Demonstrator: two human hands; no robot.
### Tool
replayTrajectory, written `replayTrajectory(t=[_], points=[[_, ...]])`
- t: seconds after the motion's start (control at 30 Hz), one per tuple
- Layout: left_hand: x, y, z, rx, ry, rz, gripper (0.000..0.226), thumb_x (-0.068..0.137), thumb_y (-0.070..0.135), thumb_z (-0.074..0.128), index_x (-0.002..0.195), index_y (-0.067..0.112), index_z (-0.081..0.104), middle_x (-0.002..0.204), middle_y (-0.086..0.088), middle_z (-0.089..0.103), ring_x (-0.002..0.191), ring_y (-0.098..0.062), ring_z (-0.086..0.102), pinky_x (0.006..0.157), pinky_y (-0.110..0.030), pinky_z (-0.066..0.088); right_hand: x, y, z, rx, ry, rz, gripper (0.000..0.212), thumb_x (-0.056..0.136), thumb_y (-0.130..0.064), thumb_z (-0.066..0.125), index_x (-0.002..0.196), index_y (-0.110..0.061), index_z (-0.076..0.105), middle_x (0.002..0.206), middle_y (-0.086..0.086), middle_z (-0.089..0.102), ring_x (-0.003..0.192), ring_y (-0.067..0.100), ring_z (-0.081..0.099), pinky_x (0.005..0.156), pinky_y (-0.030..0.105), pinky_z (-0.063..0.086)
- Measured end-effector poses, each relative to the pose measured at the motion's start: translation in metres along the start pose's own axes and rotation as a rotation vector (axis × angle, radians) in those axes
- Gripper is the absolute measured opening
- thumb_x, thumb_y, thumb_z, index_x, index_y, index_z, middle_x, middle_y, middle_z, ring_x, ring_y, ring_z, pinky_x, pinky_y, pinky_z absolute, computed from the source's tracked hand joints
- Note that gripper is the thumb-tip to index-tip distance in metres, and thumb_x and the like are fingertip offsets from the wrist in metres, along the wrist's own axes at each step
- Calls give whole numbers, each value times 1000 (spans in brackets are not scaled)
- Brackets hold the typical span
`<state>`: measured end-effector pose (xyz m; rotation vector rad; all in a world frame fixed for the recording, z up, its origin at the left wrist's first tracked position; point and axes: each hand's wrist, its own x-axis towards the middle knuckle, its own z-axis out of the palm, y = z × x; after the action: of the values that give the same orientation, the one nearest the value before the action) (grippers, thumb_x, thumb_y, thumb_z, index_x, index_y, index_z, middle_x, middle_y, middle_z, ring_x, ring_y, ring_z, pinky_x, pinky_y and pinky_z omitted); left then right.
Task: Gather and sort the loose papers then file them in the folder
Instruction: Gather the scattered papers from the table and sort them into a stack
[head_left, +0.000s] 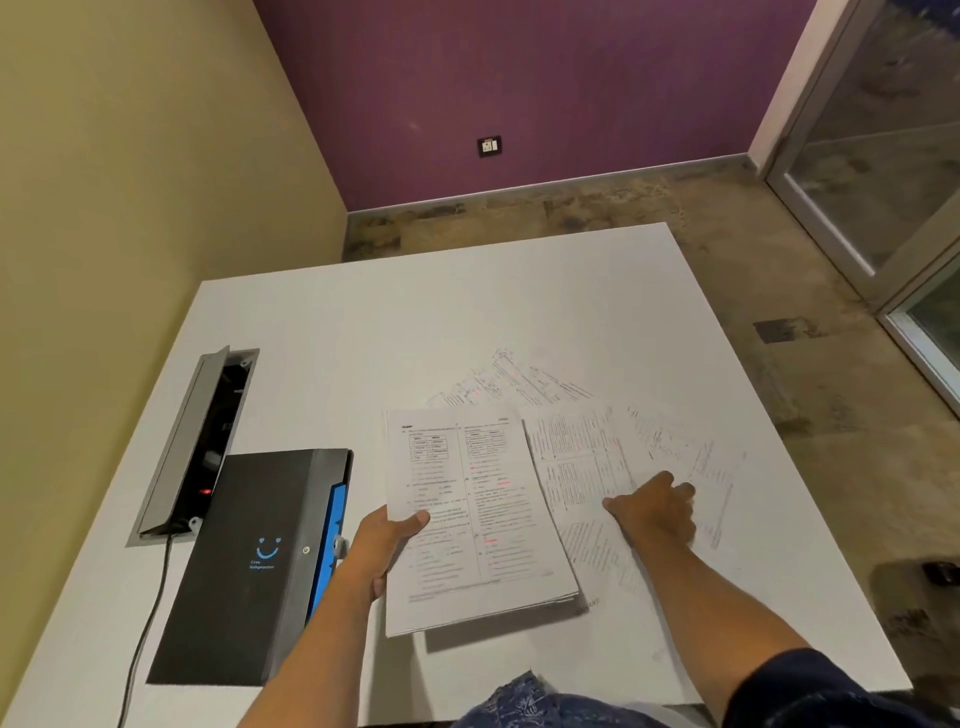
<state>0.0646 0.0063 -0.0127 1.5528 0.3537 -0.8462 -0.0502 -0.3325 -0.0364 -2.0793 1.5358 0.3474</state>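
My left hand (387, 545) grips a stack of printed sheets (478, 519) by its left edge, thumb on top, and holds it just above the white table (322, 322). My right hand (657, 506) rests on a loose printed sheet (576, 457) lying to the right of the stack, fingers bent down onto the paper. More loose papers (519, 384) are scattered behind and to the right (701, 457). A black folder (249, 566) with a blue edge and a smiley logo lies shut at the left of the stack.
An open cable box (202, 441) with a raised grey lid is sunk into the table at the left, and a black cord (148, 623) runs from it toward the near edge. Walls stand behind and left; a glass door is at the right.
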Motion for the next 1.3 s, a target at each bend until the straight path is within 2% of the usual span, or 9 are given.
replayTrajectory(t=[0.27, 0.47, 0.63, 0.77, 0.9, 0.97, 1.03, 1.13, 1.3], points=[[1, 8, -1, 39, -26, -1, 34, 92, 12, 75, 125, 14, 70, 119, -10, 77, 106, -33, 75, 89, -50, 60, 3, -4, 0, 2, -6, 45, 88, 73, -44, 91, 136, -3, 45, 138, 22, 56, 121, 40, 61, 95, 47, 51], [-1, 11, -3, 45, -30, -13, 37, 91, 10, 75, 127, 12, 68, 120, -11, 77, 109, -36, 73, 99, -58, 55, 8, 2, 0, 131, -90, 44, 57, 79, -37, 84, 121, -6, 61, 116, 13, 60, 94, 33, 62, 81, 41, 56], [-8, 14, 0, -1, -38, -12, 33, 93, 8, 72, 125, 11, 69, 120, -14, 76, 108, -37, 74, 90, -50, 60, 19, 1, -2, 474, -115, -85, 41, 101, -27, 64, 132, 0, 66, 117, 22, 73, 105, 39, 70, 85, 41, 57], [-12, 19, 1, -44, -63, -21, 33, 93, 9, 71, 126, 11, 68, 121, -15, 76, 110, -38, 73, 85, -48, 61, 14, -18, -18, 792, -63, -28, 34, 106, -24, 57, 131, -2, 65, 107, 21, 74, 88, 36, 72, 69, 36, 56], [-16, 24, 0, -70, -75, -27, 31, 94, 7, 69, 124, 11, 68, 119, -15, 76, 105, -35, 75, 76, -44, 62, 7, -36, -39, 1032, 49, -49, 24, 107, -22, 54, 125, -10, 64, 83, 10, 73, 68, 20, 70, 69, 43, 58], [-15, 24, -1, -77, -64, -23, 28, 95, 5, 68, 123, 12, 68, 117, -15, 77, 103, -35, 75, 76, -43, 62, 6, -39, -49, 1148, 80, -56, 15, 106, -21, 55, 118, -19, 64, 78, 6, 73, 53, 7, 66, 57, 34, 54], [-12, 24, 0, -91, -47, -14, 29, 96, 4, 66, 125, 11, 67, 118, -14, 77, 106, -36, 74, 83, -47, 61, 4, -41, -53, 1236, 9, -53, 10, 104, -21, 59, 111, -22, 65, 76, 5, 77, 47, 5, 64, 51, 29, 49], [-5, 23, 10, -122, -44, 14, 36, 97, -1, 63, 132, 8, 64, 125, -16, 74, 118, -40, 67, 104, -57, 52, -9, -44, -51, 1313, -215, -53, 7, 99, -18, 66, 101, -24, 64, 71, 2, 79, 56, 14, 70, 61, 37, 52], [6, 29, 37, -213, 19, 52, 36, 97, -4, 63, 131, 7, 64, 124, -15, 74, 116, -38, 68, 99, -51, 55, -55, -53, -31, 1239, -521, -143, 16, 95, -2, 71, 108, -5, 63, 76, 8, 80, 71, 30, 79, 52, 32, 61]])
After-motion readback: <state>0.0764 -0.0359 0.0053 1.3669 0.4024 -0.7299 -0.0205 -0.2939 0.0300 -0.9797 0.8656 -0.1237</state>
